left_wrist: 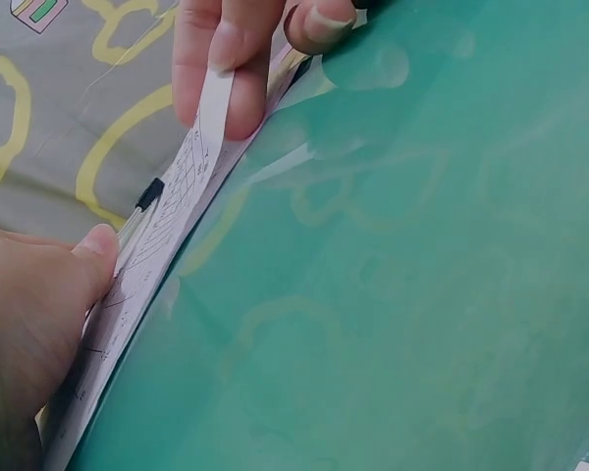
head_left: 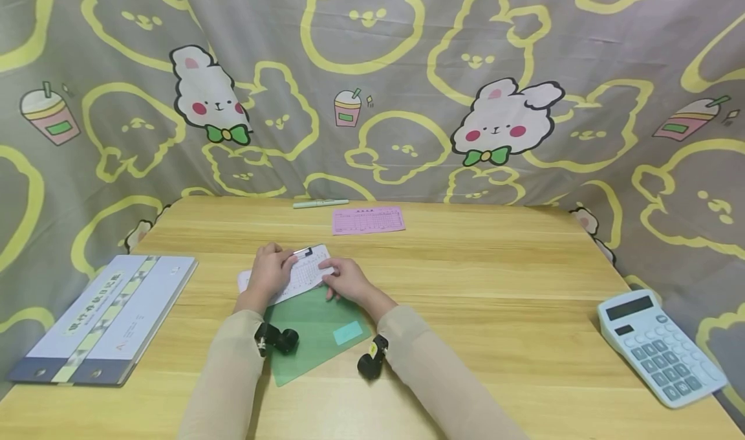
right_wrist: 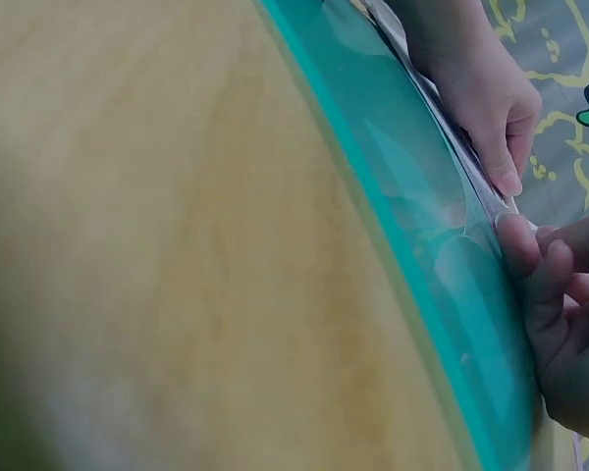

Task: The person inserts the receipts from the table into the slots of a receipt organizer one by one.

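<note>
My left hand (head_left: 269, 268) grips the left part of a white printed slip (head_left: 304, 277), its thumb by a metal clip with a black end (head_left: 303, 253) at the slip's upper edge. At the slip's right end, my right hand (head_left: 351, 281) pinches the paper between thumb and fingers; the left wrist view shows this end of the slip (left_wrist: 191, 177) lifted and bent. Just under the slip lies a green translucent folder (head_left: 311, 343) with a light blue label (head_left: 348, 333). Whether the slip is a single sheet or several cannot be told.
A pink printed slip (head_left: 368, 220) and a pale green pen (head_left: 321, 203) lie at the table's back. On the left is a thick account book (head_left: 110, 310); a light blue calculator (head_left: 660, 349) sits at the right. A patterned curtain (head_left: 401, 58) borders the wooden table (head_left: 500, 285).
</note>
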Demonstrator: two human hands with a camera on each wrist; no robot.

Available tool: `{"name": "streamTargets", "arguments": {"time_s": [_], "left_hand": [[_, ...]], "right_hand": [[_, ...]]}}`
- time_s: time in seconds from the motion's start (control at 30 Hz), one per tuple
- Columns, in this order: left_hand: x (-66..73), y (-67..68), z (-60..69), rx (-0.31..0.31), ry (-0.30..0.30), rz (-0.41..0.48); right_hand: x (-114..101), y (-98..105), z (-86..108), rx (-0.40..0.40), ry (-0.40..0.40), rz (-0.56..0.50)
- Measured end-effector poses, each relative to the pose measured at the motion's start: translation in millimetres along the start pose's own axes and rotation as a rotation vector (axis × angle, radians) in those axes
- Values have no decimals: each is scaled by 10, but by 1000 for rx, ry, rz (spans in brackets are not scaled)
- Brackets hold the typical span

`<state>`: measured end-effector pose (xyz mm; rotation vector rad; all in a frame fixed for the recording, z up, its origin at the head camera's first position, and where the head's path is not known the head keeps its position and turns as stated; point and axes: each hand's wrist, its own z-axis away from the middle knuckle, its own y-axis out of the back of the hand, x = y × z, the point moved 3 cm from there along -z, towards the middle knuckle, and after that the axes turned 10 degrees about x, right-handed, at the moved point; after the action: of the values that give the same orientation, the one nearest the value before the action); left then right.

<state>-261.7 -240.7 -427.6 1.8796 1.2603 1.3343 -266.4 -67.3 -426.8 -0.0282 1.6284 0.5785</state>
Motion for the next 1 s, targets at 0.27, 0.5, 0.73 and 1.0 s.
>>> {"name": "streamTargets", "arguments": {"time_s": [0.27, 0.5, 0.73, 1.0], "left_hand": [[3, -12, 10, -5, 8, 2], [2, -7, 16, 12, 0, 1], [3, -1, 39, 29, -9, 11], [-17, -9, 64, 74, -26, 37]], "right_hand": [[6, -17, -32, 22, -48, 41], [8, -38, -61, 44, -84, 43], [10, -21, -45, 27, -65, -19], [23, 60, -48, -55, -115, -172]]}}
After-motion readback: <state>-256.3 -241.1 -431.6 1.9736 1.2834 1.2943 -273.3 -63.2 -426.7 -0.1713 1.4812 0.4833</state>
